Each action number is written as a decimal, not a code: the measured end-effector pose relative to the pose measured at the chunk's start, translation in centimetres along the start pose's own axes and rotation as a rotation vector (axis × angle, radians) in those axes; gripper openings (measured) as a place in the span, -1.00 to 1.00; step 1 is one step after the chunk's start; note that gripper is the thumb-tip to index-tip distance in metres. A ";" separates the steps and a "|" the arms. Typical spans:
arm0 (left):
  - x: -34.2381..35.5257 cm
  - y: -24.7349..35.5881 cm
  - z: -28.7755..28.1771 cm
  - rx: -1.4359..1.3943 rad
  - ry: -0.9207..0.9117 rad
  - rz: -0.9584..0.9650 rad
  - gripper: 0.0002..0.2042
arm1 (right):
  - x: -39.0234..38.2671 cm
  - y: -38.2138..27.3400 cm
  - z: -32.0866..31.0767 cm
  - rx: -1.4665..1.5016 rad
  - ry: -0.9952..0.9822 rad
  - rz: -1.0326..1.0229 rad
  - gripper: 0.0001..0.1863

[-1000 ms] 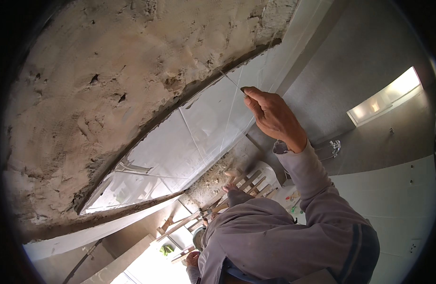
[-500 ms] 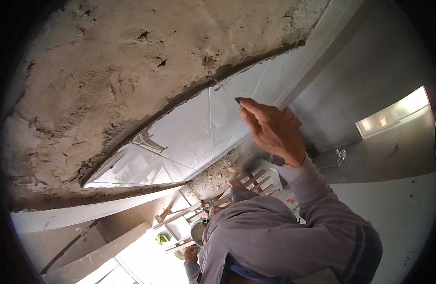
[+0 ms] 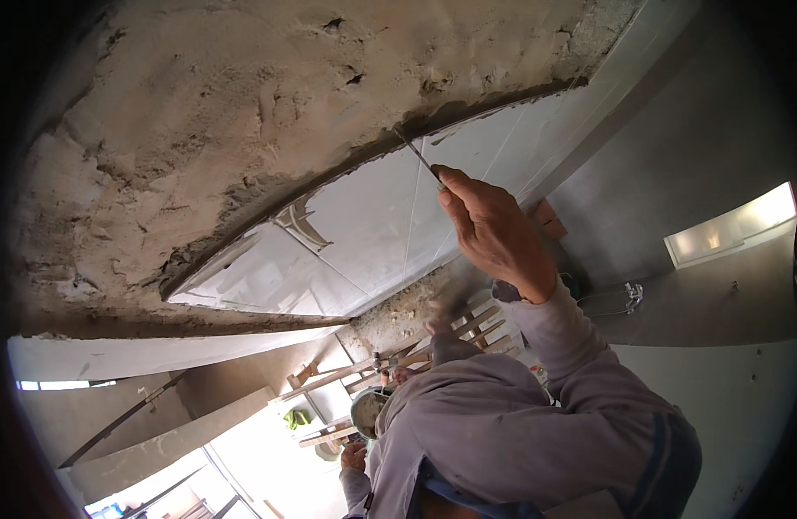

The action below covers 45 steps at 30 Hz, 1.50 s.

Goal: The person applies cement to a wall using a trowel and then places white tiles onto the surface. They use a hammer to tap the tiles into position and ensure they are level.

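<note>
My right hand (image 3: 502,229) is raised and closed around a slim metal-bladed tool (image 3: 420,154), seen nearly edge-on. The blade's tip touches the dark mortar edge where the rough wall (image 3: 243,147) meets the white tiles (image 3: 377,208). Grey mortar smears (image 3: 303,225) lie on the tiles. Down by my side, my left hand (image 3: 353,456) has its fingers curled; what they hold, if anything, is too small to make out. Close to it is a bucket (image 3: 364,415) with grey-brown mix inside.
Wooden slats (image 3: 476,329) of a platform or ladder are below me, partly hidden by my body. A bright green cloth or bag (image 3: 296,419) lies near the bucket. Pipe fittings (image 3: 632,298) stick out of the right wall, under a bright window (image 3: 736,229).
The tool's blade, blurred before, now shows clearly against the mortar edge. My view has shifted slightly, so the wall and tiles sit further right. Both hands stay in nearly the same place.
</note>
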<state>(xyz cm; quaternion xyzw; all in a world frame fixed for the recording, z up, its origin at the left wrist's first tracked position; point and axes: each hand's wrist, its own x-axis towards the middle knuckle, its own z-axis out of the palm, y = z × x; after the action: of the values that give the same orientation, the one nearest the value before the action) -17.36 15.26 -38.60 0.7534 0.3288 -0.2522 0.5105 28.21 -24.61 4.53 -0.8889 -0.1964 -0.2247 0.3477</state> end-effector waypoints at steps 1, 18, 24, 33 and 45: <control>-0.3 -0.2 0.2 -0.035 0.003 -0.003 -0.78 | 0.1 -0.5 0.2 -0.005 -0.026 -0.002 -0.78; -6.4 9.5 -0.5 0.140 0.057 0.045 -0.79 | -0.3 -6.9 5.7 0.146 -0.081 -0.010 -0.76; -5.0 4.6 -0.3 0.101 0.079 0.043 -0.79 | -0.1 -8.6 7.5 0.169 -0.089 -0.072 -0.77; -6.8 3.9 1.0 0.075 0.094 0.002 -0.76 | 0.6 -10.6 8.7 0.431 -0.237 -0.100 -0.66; -6.3 -1.1 5.0 -0.077 0.086 -0.115 -0.70 | -1.0 -14.6 15.2 0.821 -0.533 0.043 -0.58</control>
<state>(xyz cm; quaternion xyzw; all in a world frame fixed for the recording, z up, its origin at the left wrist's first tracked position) -22.57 9.37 -36.53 0.7232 0.4026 -0.2358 0.5092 23.99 -4.12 1.79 -0.7087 -0.3327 0.1136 0.6117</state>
